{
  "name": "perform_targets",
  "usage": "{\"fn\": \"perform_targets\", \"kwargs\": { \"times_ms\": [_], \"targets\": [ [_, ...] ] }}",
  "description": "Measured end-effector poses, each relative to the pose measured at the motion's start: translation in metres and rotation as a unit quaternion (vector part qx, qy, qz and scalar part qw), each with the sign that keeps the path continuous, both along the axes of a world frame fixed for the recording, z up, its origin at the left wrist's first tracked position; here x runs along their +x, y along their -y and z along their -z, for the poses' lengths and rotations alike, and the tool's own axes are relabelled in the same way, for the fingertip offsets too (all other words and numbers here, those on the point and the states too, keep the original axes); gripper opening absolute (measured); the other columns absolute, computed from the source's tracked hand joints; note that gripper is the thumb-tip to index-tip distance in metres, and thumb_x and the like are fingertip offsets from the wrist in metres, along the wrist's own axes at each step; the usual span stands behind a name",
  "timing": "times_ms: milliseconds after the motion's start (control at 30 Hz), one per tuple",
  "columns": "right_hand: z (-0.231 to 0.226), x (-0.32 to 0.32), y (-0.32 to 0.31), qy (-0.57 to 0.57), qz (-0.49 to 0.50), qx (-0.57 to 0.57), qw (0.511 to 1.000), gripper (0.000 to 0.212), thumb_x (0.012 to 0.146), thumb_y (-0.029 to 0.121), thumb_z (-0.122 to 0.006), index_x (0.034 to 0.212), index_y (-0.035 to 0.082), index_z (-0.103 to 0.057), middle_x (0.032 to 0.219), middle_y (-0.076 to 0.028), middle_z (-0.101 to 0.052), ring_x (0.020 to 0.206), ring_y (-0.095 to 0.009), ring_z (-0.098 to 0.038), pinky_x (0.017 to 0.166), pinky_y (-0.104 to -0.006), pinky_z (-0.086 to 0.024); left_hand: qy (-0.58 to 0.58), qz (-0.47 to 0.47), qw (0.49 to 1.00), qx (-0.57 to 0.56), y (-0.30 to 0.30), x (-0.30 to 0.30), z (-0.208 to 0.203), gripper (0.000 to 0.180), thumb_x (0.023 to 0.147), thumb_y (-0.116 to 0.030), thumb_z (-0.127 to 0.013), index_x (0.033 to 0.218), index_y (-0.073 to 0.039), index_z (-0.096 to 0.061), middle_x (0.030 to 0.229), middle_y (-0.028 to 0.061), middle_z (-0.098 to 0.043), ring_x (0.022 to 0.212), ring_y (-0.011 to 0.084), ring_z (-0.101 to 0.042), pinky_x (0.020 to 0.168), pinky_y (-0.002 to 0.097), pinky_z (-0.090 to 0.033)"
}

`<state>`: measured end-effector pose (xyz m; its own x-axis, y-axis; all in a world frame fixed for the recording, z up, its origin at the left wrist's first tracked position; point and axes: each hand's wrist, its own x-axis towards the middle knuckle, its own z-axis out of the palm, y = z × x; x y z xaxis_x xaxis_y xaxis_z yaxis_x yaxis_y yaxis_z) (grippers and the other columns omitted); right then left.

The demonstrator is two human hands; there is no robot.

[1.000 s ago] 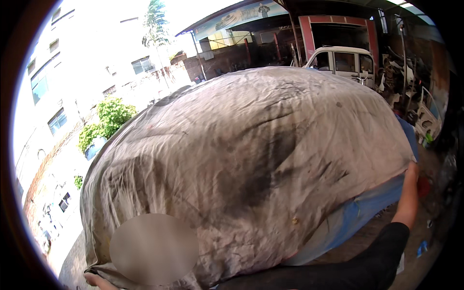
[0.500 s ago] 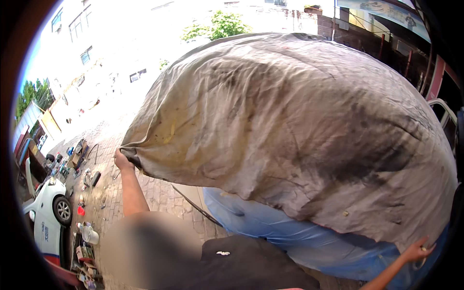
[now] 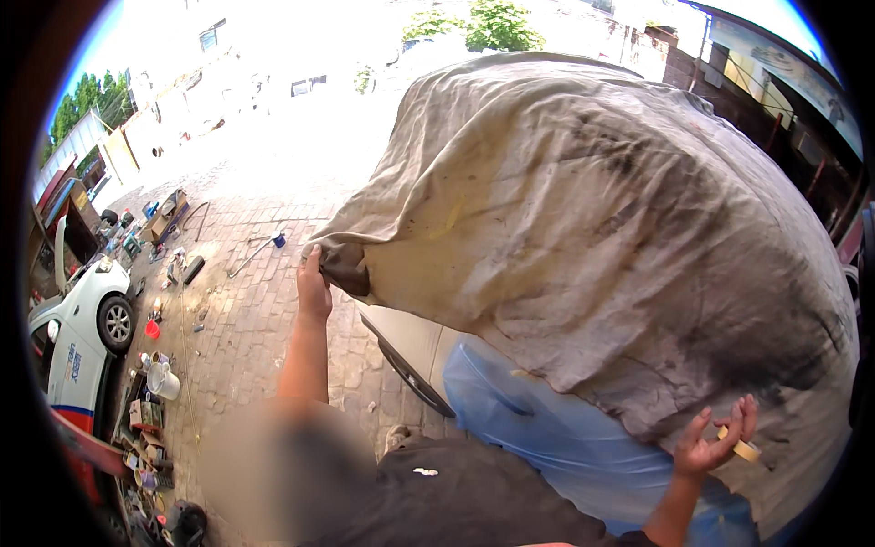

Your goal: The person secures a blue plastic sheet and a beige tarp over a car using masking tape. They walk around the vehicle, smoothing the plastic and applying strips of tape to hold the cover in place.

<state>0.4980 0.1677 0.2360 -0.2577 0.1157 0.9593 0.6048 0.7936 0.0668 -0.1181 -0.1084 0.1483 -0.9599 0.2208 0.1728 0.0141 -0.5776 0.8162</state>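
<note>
The left hand (image 3: 314, 284) is closed on a gathered corner of the cloth (image 3: 565, 219), with the thumb up against the bunched fabric. The arm reaches forward, and folds run from the grip up across the cloth. The right hand (image 3: 715, 447) is loosely open, its fingers parted and raised, and a roll of tape (image 3: 749, 451) hangs at them; whether it is looped round one finger, I cannot tell. The right hand shows in front of the cloth's lower edge, and whether it touches the fabric is unclear.

The cloth is beige with dark stains and a few yellow marks. It lies over a large rounded bulk that fills the right side of the view. Below its edge, a blue plastic sheet (image 3: 538, 428) covers part of the side, and a pale panel (image 3: 410, 333) with a dark strip shows between the sheet and the left hand.

The wearer's dark shirt (image 3: 456, 483) is at the bottom. To the left, on paved ground (image 3: 246, 328), a white car (image 3: 87, 324) stands near a white bucket (image 3: 163, 381) and a small red bowl (image 3: 153, 330).
</note>
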Motion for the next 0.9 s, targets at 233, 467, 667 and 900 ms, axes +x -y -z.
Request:
{"fn": "perform_targets", "kwargs": {
  "times_ms": [233, 467, 667, 900],
  "targets": [
    [0.041, -0.259, 0.089, 0.126, -0.245, -0.222, 0.935, 0.066, 0.082, 0.033, -0.082, 0.132, 0.002, -0.052, 0.134, -0.022, -0.053, 0.108, -0.029, -0.059, 0.074, -0.0323, -0.051, -0.313, 0.161, 0.930, -0.103, -0.010, 0.063, 0.001, 0.028, 0.098, -0.017, -0.062, 0.116, 0.004, -0.063, 0.121, 0.0150, -0.062, 0.109, 0.0241, -0.061, 0.092, 0.0355, -0.049],
    [0.050, -0.418, 0.148, 0.109, -0.331, -0.529, 0.774, 0.082, 0.083, 0.038, -0.077, 0.144, -0.003, -0.040, 0.126, -0.020, -0.057, 0.115, -0.029, -0.058, 0.090, -0.0410, -0.051, -0.709, 0.197, 0.669, -0.101, -0.023, 0.062, 0.029, 0.026, 0.079, -0.016, -0.075, 0.101, -0.006, -0.069, 0.105, 0.0157, -0.060, 0.109, 0.0401, -0.057, 0.098, 0.0510, -0.048],
    [0.093, -0.440, 0.171, 0.069, -0.253, -0.446, 0.856, 0.035, 0.091, 0.014, -0.058, 0.122, -0.003, -0.056, 0.091, -0.021, -0.065, 0.076, -0.036, -0.066, 0.070, -0.0439, -0.054, -0.482, 0.243, 0.841, -0.040, -0.022, 0.003, 0.002, 0.017, 0.079, -0.005, -0.065, 0.096, 0.001, -0.068, 0.084, 0.0130, -0.068, 0.076, 0.0299, -0.065, 0.070, 0.0365, -0.052],
    [0.103, -0.457, 0.182, 0.209, -0.278, -0.278, 0.895, 0.021, 0.084, 0.019, -0.067, 0.083, -0.001, -0.061, 0.067, -0.017, -0.054, 0.057, -0.035, -0.056, 0.053, -0.0473, -0.046, -0.313, 0.293, 0.881, -0.199, -0.150, -0.054, -0.113, 0.070, 0.098, -0.040, -0.064, 0.143, 0.008, -0.040, 0.134, 0.0225, -0.058, 0.122, 0.0269, -0.058, 0.104, 0.0372, -0.044]
  ]
}}
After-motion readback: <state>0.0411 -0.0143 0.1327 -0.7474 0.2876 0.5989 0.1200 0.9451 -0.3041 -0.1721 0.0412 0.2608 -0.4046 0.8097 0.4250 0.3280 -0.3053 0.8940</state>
